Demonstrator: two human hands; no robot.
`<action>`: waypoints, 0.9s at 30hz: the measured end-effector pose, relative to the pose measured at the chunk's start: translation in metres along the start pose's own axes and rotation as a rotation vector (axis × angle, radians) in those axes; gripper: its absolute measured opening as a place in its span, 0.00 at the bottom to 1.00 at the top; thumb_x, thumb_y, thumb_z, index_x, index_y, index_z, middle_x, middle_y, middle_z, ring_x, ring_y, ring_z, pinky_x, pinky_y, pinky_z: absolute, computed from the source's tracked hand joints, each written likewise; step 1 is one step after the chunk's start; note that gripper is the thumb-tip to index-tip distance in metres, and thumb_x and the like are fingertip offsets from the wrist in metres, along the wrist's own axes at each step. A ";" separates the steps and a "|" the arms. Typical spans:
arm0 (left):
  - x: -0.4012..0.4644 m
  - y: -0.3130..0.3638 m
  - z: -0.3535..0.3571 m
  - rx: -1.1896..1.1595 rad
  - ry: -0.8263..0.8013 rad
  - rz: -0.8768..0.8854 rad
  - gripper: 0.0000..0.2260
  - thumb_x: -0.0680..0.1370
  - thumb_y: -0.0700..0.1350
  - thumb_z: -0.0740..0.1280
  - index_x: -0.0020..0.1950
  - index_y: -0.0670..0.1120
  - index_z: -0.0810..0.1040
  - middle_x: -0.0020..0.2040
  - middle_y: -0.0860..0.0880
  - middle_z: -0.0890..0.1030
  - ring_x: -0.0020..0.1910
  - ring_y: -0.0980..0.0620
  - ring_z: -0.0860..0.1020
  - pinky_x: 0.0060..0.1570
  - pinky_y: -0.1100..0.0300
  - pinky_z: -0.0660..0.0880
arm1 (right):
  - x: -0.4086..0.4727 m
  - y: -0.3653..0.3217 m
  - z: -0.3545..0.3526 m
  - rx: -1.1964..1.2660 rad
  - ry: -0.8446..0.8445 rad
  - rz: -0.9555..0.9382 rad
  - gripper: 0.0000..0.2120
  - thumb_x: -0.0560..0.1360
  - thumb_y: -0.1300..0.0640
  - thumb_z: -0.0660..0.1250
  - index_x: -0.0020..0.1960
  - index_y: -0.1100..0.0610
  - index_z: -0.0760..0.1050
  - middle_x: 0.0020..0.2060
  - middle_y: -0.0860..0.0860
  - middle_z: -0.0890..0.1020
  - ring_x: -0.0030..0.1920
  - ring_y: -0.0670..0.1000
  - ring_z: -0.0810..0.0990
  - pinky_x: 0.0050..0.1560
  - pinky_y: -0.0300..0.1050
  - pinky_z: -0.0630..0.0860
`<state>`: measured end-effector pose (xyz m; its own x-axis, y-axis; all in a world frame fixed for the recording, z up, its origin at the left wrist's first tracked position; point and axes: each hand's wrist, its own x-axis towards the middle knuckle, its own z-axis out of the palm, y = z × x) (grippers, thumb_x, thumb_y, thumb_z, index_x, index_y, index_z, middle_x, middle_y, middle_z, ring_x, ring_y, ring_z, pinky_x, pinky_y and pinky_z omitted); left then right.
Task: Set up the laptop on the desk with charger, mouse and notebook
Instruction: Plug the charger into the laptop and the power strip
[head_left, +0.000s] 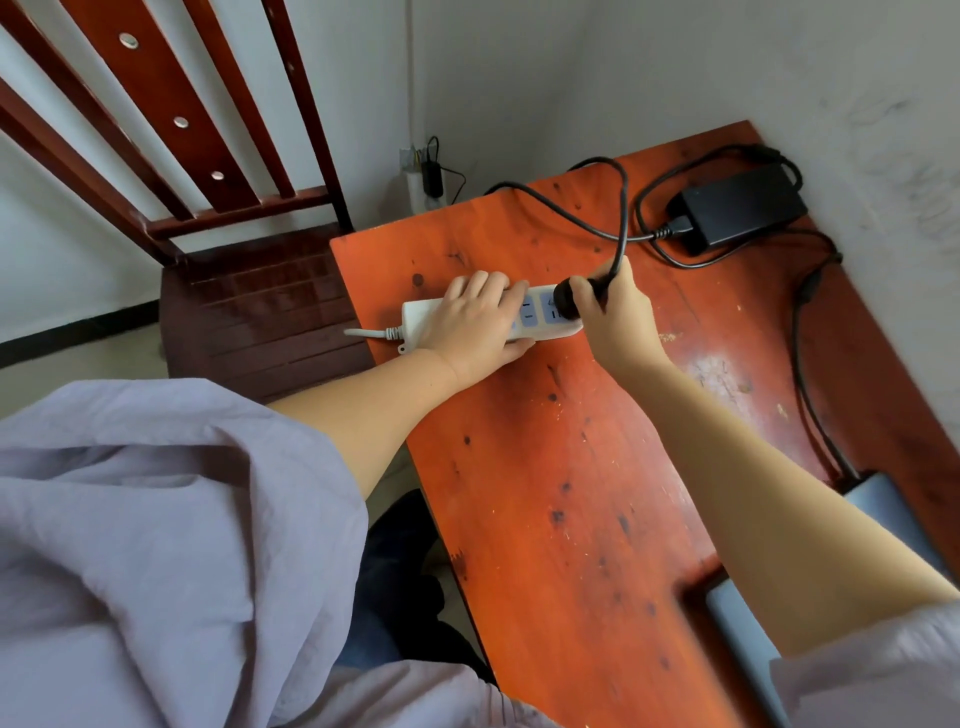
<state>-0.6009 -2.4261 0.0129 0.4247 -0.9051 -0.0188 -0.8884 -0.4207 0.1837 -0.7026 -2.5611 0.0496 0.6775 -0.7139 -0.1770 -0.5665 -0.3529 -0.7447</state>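
At the desk's (545, 467) left edge: plug (571, 301) held over white power strip (421, 317).
Left hand (475, 322) pressed flat on the strip, fingers spread; right hand (615, 317) closed around the black plug at the end socket. Charger brick (740, 208) lay at the far right corner; laptop (883, 512) at the right edge.

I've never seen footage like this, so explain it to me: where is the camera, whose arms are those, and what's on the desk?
There is no machine here. One camera sits on a person's head, looking down at their own arms. The left hand presses flat on a white power strip on the orange desk. The right hand grips a black plug at the strip's end socket; whether it is fully in, I cannot tell. Its cable runs to the black charger brick by the wall. A grey laptop lies at the right edge, partly hidden. A wooden chair stands at the desk's far left.
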 end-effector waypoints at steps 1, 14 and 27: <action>0.000 0.000 0.000 0.002 0.000 0.002 0.30 0.76 0.58 0.60 0.72 0.43 0.63 0.59 0.43 0.73 0.59 0.43 0.71 0.60 0.50 0.66 | -0.001 0.001 0.000 0.017 0.020 0.003 0.08 0.77 0.52 0.60 0.41 0.51 0.63 0.34 0.44 0.74 0.31 0.40 0.71 0.26 0.27 0.67; 0.000 -0.001 0.000 0.038 -0.018 0.007 0.29 0.77 0.58 0.57 0.73 0.43 0.61 0.60 0.43 0.72 0.60 0.43 0.69 0.60 0.50 0.65 | 0.020 -0.026 -0.002 -0.359 -0.135 -0.105 0.10 0.77 0.53 0.59 0.46 0.58 0.62 0.31 0.50 0.71 0.32 0.54 0.71 0.31 0.48 0.70; 0.001 -0.001 -0.002 -0.006 -0.009 -0.002 0.29 0.77 0.59 0.58 0.72 0.43 0.62 0.60 0.43 0.72 0.60 0.43 0.69 0.61 0.50 0.65 | 0.010 -0.019 -0.004 -0.176 -0.109 -0.048 0.09 0.77 0.53 0.60 0.45 0.57 0.62 0.33 0.48 0.73 0.31 0.45 0.70 0.29 0.40 0.68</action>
<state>-0.5992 -2.4265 0.0147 0.4251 -0.9047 -0.0277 -0.8864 -0.4223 0.1896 -0.6868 -2.5642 0.0646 0.7469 -0.6277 -0.2197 -0.5993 -0.4921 -0.6315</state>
